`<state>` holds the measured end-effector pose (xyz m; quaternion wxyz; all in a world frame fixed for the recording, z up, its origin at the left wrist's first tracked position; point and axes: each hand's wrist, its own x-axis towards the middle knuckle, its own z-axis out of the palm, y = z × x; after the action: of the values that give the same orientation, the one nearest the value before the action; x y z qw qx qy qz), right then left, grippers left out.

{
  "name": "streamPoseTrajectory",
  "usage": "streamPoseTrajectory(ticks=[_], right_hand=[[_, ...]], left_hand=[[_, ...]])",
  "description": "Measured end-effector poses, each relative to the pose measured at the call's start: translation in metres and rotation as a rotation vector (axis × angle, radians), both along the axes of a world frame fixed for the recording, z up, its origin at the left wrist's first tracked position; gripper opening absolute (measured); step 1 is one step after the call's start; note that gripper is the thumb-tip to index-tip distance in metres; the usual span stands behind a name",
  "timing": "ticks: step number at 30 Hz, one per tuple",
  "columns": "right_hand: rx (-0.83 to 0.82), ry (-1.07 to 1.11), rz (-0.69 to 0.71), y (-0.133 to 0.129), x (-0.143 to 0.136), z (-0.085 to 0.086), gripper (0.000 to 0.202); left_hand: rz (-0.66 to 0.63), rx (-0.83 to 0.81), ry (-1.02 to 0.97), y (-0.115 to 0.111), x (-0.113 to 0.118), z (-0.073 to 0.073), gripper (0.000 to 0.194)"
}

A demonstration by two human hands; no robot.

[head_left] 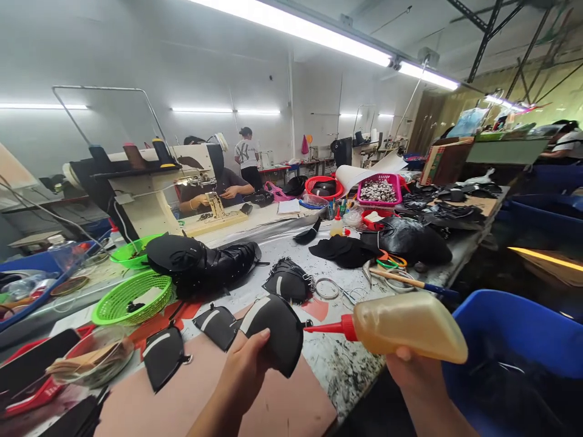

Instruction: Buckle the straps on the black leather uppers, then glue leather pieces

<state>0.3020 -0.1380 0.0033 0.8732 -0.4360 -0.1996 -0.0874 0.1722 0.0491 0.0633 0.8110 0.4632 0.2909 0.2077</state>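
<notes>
My left hand [248, 364] grips a curved black cap-like panel [277, 334] with a pale strip along its upper left and a small tab at its right edge. In my right hand [410, 370] is a squeeze glue bottle [405, 325] of amber liquid, tipped on its side. Its red nozzle [325, 328] points left, at or very close to the tab; whether they touch I cannot tell. Similar black panels [164, 358] lie to the left, on and beside a pinkish board [150, 406]. Behind the held panel sits a stack of like pieces [288, 280].
Green baskets [132, 297], a clear bowl [98, 358] and a row of black caps [175, 255] stand left. Scissors [367, 273] and a blue-handled tool [419, 284] lie behind the bottle. A blue bin [528, 315] is at right. Across the table a co-worker's hands [232, 191] are by a sewing machine.
</notes>
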Motion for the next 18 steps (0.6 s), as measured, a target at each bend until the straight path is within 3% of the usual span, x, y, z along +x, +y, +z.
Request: streamPoseTrajectory(ticks=[5, 12, 18], right_hand=[[-0.056, -0.006, 0.085, -0.004, 0.001, -0.016, 0.044], [-0.097, -0.071, 0.108, -0.01, -0.001, -0.015, 0.046], [-0.112, -0.056, 0.088, -0.008, -0.001, -0.014, 0.045]], left_hand=[[0.039, -0.027, -0.017, -0.013, -0.016, 0.018, 0.037], [-0.011, -0.064, -0.004, -0.01, -0.024, 0.012, 0.026], [-0.016, -0.034, 0.018, -0.015, -0.028, 0.017, 0.018]])
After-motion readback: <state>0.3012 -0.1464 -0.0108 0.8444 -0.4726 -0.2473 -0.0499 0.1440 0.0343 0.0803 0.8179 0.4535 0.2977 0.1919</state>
